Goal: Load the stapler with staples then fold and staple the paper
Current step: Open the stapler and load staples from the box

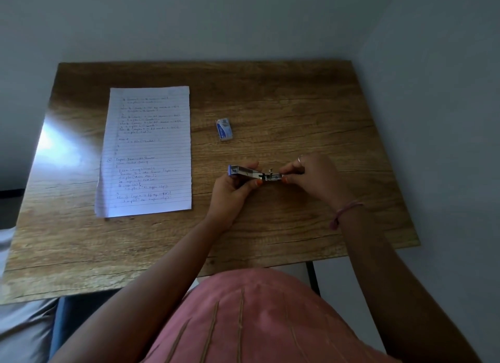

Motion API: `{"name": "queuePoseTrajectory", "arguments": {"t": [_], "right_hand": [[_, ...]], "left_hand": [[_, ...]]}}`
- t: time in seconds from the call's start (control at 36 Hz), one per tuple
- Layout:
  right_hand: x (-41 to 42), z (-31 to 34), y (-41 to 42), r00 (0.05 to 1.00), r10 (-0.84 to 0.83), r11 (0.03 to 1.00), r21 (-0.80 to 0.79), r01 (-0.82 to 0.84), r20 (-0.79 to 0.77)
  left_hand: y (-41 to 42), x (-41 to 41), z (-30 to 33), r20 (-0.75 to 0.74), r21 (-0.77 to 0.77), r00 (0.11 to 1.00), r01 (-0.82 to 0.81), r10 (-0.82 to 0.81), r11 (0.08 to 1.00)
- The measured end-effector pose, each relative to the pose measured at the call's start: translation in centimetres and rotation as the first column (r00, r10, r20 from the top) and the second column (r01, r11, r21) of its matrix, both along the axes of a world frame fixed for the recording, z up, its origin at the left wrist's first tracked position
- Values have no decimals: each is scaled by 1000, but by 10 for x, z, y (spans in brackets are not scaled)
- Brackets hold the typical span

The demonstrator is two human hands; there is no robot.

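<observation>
At the left of the wooden table [297, 97] lies the paper [147, 151], a single lined sheet covered in handwriting, flat and unfolded, its near left corner curling up a little. It should handle as light and limp, so a fold will probably want one hand pressing it to the wood while the other runs the crease, and it is best lifted by an edge or corner. Further right and towards the far side sits the staple box [224, 130], small, blue and white, apart from both hands; whether it is open cannot be told. Nearer, right of the paper, the left hand [232, 192] curls round the body of the stapler [253, 173], thumb on top and fingers beneath, holding it just above the table. The stapler is a small metal one with a blue end pointing left, and its metal channel looks pulled out towards the right. It will likely feel rigid, smooth and a bit slippery, with a sprung slide that may snap back, so a firm hold round the body seems the right one. The right hand [311, 176] pinches that drawn-out right end between thumb and fingertips. No staples can be made out in the channel, so loading appears to be the step in hand.
</observation>
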State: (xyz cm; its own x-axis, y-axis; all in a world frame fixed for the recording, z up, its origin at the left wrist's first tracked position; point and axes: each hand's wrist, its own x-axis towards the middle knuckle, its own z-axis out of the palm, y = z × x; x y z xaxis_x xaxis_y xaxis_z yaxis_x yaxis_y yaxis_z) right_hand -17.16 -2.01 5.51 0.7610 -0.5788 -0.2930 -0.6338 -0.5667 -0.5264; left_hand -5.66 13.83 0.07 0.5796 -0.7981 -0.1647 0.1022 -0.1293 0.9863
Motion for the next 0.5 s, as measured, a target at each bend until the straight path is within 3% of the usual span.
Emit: {"name": "queuePoseTrajectory", "arguments": {"t": [0.19,0.36,0.5], "right_hand": [[-10,-2,4,996,12,1000,-6,-12,88],[-27,-6,-3,993,26,995,94,-37,117],[-34,-7,-7,974,127,991,14,-132,189]], "left_hand": [[0,-1,1,-6,2,1000,-9,9,1000],[0,-2,3,-47,-8,998,-35,35,999],[1,-3,4,-63,-12,997,-43,43,999]]}}
